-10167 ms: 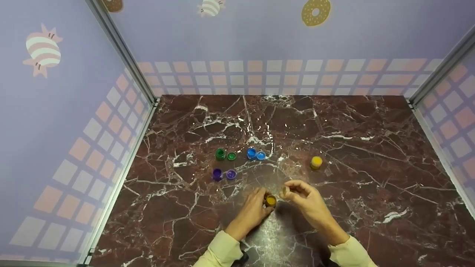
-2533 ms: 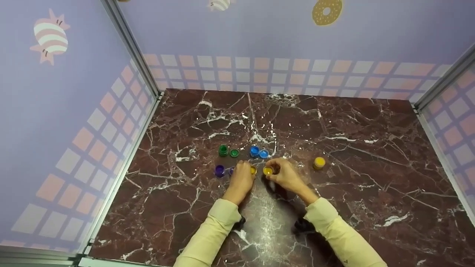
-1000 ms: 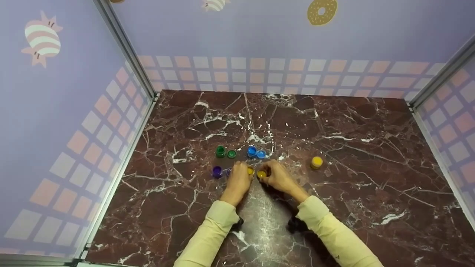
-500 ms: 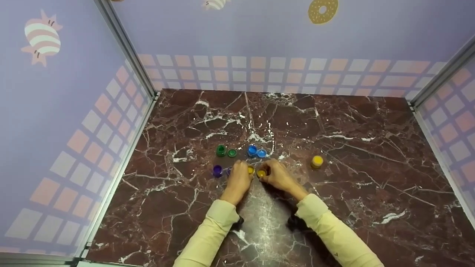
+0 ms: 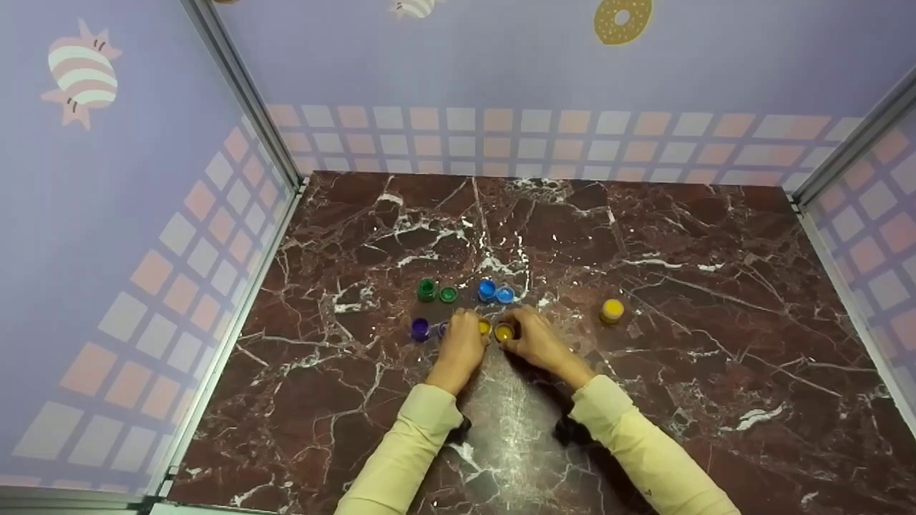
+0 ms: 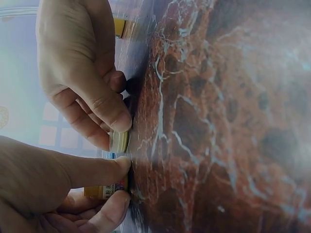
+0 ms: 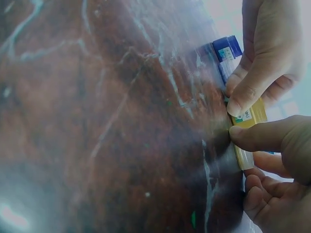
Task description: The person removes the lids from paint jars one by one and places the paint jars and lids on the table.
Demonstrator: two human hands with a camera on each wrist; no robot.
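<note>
My left hand [image 5: 461, 348] grips a small open jar of dark yellow paint [image 5: 484, 327], standing on the table; its label shows in the left wrist view between thumb and fingers. Close on the jar's right, my right hand [image 5: 538, 343] pinches the jar's lid [image 5: 504, 332], which lies with its paint-stained inside up. In the right wrist view the lid [image 7: 244, 158] sits low against the tabletop, right next to the jar [image 7: 256, 114]. To the left of the left hand stands an open purple paint jar [image 5: 420, 329]; its lid [image 5: 443, 329] is mostly hidden behind that hand.
Behind the hands are an open green paint jar [image 5: 426, 290] with its lid [image 5: 449, 295], and an open blue jar [image 5: 487, 289] with its lid [image 5: 505, 295]. A capped yellow jar [image 5: 612, 310] stands off right. Patterned panels [image 5: 458, 71] wall the marbled table [image 5: 715, 322].
Since the earliest frame, both hands have carried the dark yellow jar and its lid forward to beside the purple pair. The lid then slid left, closer to the jar. Little moves in the last second.
</note>
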